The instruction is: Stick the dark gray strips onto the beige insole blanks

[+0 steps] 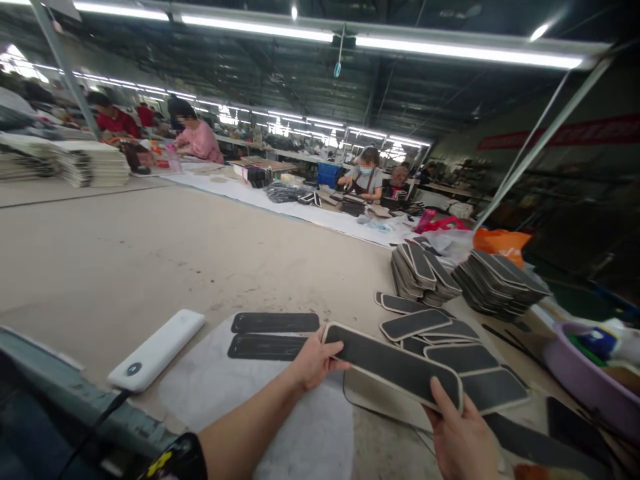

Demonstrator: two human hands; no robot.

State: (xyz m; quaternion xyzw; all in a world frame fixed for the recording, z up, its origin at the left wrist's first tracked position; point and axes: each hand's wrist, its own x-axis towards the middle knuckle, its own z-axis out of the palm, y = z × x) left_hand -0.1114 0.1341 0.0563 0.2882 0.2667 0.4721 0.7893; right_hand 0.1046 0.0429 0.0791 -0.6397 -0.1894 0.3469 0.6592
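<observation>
Between my two hands I hold a long black panel [390, 360] with rounded corners and a pale beige border, tilted above the table. My left hand [317, 360] pinches its left end, thumb on top. Gripping the near right end is my right hand [457, 427], thumb on the black face and fingers underneath. Below it lies a beige panel [385, 399], partly covered. Left of my left hand, two black strips [275, 323] lie side by side on a round white sheet [210, 393]. Loose bordered panels [463, 359] overlap to the right.
Stacks of panels [500, 283] stand at the right, near a purple basin [590, 380] and an orange bag [503, 245]. A white power bank [157, 350] with a cable lies at the left. Co-workers sit across the table, one in grey [370, 180], one in pink [197, 141].
</observation>
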